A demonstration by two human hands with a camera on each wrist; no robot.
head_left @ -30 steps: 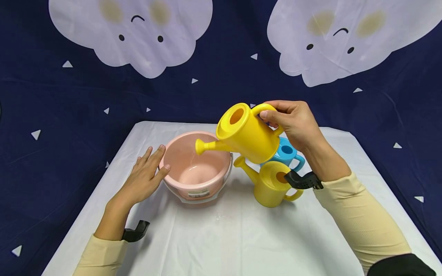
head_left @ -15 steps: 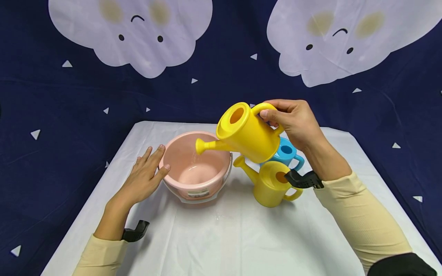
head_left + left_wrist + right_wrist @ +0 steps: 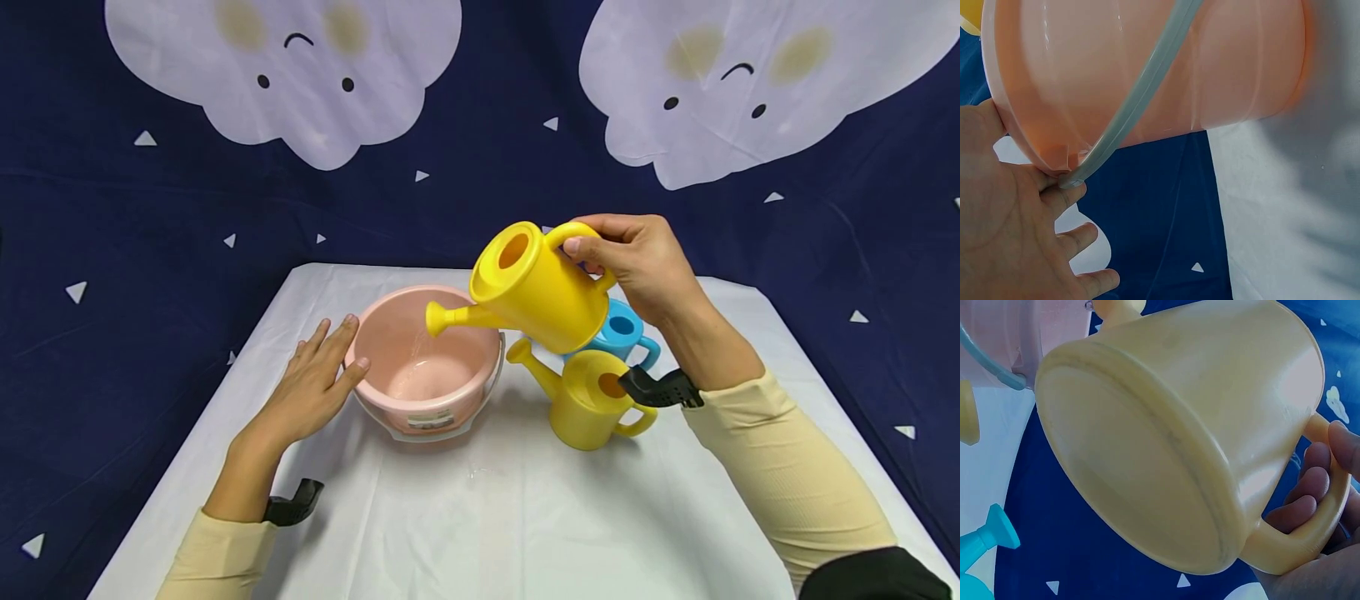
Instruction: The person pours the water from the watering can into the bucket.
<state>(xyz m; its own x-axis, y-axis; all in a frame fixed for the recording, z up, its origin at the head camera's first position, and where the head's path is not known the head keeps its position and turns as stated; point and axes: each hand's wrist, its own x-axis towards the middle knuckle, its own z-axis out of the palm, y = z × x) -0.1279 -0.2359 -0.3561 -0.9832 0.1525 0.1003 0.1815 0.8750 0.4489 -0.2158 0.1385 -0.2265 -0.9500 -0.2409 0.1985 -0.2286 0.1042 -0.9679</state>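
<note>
My right hand (image 3: 645,262) grips the handle of a yellow watering can (image 3: 551,296), its fingers curled through the loop in the right wrist view. The can is raised and tipped left, its spout over a pink bucket (image 3: 363,387). A thin stream of water (image 3: 415,357) falls from the spout into the bucket. My left hand (image 3: 311,383) rests with straight, spread fingers against the bucket's left rim. Seen from the left wrist, those fingers touch the rim beside the end of the grey bail handle (image 3: 1141,94).
A second yellow watering can (image 3: 588,408) stands on the white-covered table (image 3: 487,533) right of the bucket. Behind it is a blue watering can (image 3: 621,325), partly hidden by the raised can. A dark blue cloth (image 3: 487,192) with clouds hangs behind the table.
Water has started to run from the spout into the bucket, and the stream has grown longer. The right hand and its can have barely shifted; the left hand stays put.
</note>
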